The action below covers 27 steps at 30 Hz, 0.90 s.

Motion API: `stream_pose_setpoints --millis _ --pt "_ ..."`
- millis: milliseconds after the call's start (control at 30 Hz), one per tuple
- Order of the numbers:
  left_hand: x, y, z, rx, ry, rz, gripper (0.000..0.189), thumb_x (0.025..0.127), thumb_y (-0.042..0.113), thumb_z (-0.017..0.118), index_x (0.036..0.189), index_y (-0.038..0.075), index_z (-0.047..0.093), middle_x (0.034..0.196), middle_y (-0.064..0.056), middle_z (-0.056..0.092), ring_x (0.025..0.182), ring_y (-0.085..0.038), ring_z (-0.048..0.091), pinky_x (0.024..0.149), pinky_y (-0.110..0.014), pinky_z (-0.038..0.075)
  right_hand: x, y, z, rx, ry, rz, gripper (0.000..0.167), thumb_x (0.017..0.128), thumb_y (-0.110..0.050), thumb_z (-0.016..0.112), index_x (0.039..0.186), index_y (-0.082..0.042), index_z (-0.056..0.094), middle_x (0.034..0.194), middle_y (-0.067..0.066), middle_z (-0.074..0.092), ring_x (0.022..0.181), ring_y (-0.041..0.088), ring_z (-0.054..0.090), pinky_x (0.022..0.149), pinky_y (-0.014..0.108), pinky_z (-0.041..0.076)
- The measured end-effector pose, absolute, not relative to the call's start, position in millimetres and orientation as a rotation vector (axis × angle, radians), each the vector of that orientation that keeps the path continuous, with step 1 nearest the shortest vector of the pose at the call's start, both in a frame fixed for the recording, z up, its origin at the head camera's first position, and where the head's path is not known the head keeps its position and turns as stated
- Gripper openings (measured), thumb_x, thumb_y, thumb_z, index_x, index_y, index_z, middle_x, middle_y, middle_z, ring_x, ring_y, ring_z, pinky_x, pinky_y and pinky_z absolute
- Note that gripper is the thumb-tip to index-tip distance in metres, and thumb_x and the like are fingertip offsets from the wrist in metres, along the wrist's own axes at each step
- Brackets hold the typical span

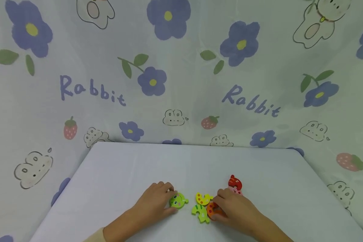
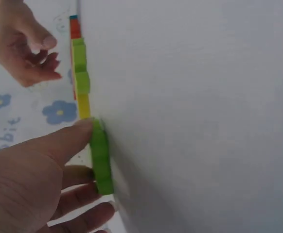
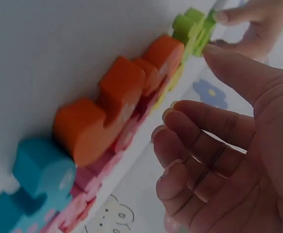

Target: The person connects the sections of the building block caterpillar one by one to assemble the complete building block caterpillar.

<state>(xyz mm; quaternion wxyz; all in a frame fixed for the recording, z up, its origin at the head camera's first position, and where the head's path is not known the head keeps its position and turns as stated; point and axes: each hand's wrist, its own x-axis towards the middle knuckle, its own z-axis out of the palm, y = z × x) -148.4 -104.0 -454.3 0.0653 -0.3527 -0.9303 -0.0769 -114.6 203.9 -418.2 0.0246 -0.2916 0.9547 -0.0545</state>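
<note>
1. Left hand [image 1: 153, 202]: thumb and fingers pinch a green face block [image 1: 179, 201]; block lies at the fingertips, on their right, on the white table [image 1: 124, 178].
2. Right hand [image 1: 234, 210]: thumb and fingers apart, loosely curved, over an orange block [image 1: 210, 211], which it partly covers.
3. Yellow block [image 1: 203, 199] and striped green block [image 1: 200, 213]: left of the right hand, yellow farther, green nearer.
4. Red block [image 1: 235, 183], pink block [image 1: 236, 191]: far side of the right hand.
5. Teal block [image 3: 44, 167]: just beside orange.

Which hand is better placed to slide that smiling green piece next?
Left, probably: the left hand holds the smiling green piece, while the right hand hovers empty near the dotted orange piece.
</note>
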Motion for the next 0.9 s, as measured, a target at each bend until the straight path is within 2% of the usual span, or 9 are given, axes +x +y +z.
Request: stream_pose_setpoints --millis 167,300,500,567,733,800,900 --pt "-147.6 -102.8 -453.6 -1.020 -2.813 -0.252 0.049 0.084 0.050 0.086 0.119 0.016 0.079 0.112 0.004 0.065 0.097 -0.016 0.058 0.081 -0.033 0.050 -116.9 192.8 -428.6 -0.829 2.886 -0.182 0.039 0.084 -0.044 0.087 0.110 -0.017 0.076 0.096 -0.010 0.058 0.088 0.008 0.055 0.081 0.032 0.062" --pt "-145.6 -103.3 -456.3 -0.991 -2.820 -0.331 0.051 0.084 0.048 0.086 0.121 0.013 0.078 0.112 0.005 0.063 0.098 -0.015 0.057 0.081 -0.033 0.051 -116.9 188.8 -431.9 -0.808 2.895 -0.190 0.036 0.084 -0.041 0.087 0.108 -0.018 0.075 0.093 -0.011 0.056 0.086 0.008 0.053 0.077 0.031 0.061" --pt "-145.2 -102.2 -461.7 -0.970 -2.825 -0.450 0.053 0.085 0.044 0.086 0.125 0.010 0.077 0.113 0.006 0.061 0.100 -0.013 0.055 0.085 -0.032 0.054 -111.4 192.0 -435.0 -0.791 2.880 -0.287 0.033 0.085 -0.035 0.089 0.113 -0.023 0.077 0.092 -0.013 0.051 0.080 0.004 0.048 0.069 0.022 0.055" --pt "-145.3 -101.7 -463.2 -0.968 -2.823 -0.468 0.053 0.085 0.044 0.086 0.125 0.010 0.077 0.113 0.007 0.061 0.101 -0.013 0.055 0.086 -0.031 0.054 -107.6 192.8 -435.4 -0.782 2.851 -0.318 0.030 0.086 -0.030 0.089 0.113 -0.026 0.077 0.094 -0.012 0.052 0.082 0.005 0.049 0.070 0.022 0.056" --pt "-144.4 -102.4 -466.2 -0.942 -2.806 -0.470 0.052 0.086 0.043 0.086 0.125 0.010 0.077 0.114 0.006 0.061 0.101 -0.014 0.054 0.087 -0.031 0.054 -99.5 189.7 -433.3 -0.772 2.764 -0.296 0.035 0.085 -0.022 0.089 0.114 -0.033 0.074 0.107 -0.007 0.058 0.097 0.014 0.055 0.077 0.028 0.061" --pt "-143.4 -103.6 -466.6 -0.921 -2.797 -0.470 0.051 0.085 0.043 0.087 0.124 0.010 0.077 0.113 0.006 0.061 0.100 -0.013 0.054 0.086 -0.030 0.054 -97.2 189.6 -432.7 -0.801 2.744 -0.306 0.035 0.084 -0.021 0.089 0.114 -0.033 0.075 0.107 -0.008 0.058 0.096 0.013 0.053 0.077 0.026 0.059" --pt "-142.1 -106.0 -466.6 -0.896 -2.787 -0.486 0.050 0.084 0.041 0.088 0.121 0.010 0.078 0.111 0.006 0.060 0.098 -0.012 0.053 0.083 -0.030 0.054 -94.3 191.2 -433.4 -0.859 2.746 -0.336 0.028 0.086 -0.022 0.089 0.107 -0.032 0.075 0.103 -0.012 0.053 0.091 0.008 0.047 0.073 0.023 0.054"
